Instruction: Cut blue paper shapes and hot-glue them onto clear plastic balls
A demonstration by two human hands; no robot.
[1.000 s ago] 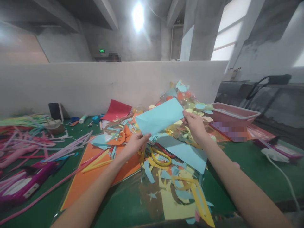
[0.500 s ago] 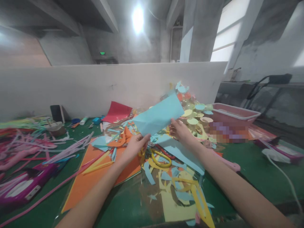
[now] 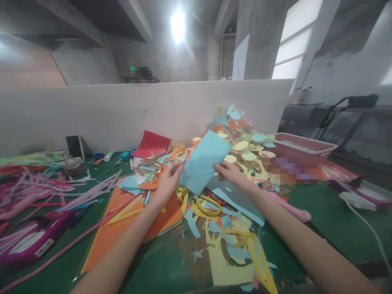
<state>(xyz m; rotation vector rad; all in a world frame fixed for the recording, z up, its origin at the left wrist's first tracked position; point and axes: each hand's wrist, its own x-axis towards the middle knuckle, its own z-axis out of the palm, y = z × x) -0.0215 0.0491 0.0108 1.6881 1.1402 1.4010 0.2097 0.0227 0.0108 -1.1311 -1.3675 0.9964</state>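
Observation:
A folded light-blue paper sheet (image 3: 202, 161) is held up over the mess of paper scraps. My left hand (image 3: 167, 183) grips its left edge, fingers closed on it. My right hand (image 3: 228, 172) pinches its right edge. Below the sheet lie yellow-handled scissors (image 3: 208, 204), red-handled scissors beside them, and another light-blue sheet (image 3: 237, 198). An orange sheet (image 3: 122, 224) lies under my left forearm.
Paper discs and clear cups are heaped (image 3: 245, 139) at the back, beside a pink basin (image 3: 303, 149). Pink and coloured strips (image 3: 39, 179) cover the left. A white partition (image 3: 122, 110) closes the back of the green table (image 3: 321, 220). A white cable (image 3: 364, 228) lies right.
The blue sheet has been turned from lying wide to standing steeper and narrower. My right hand moved left and down along it; my left hand rose slightly.

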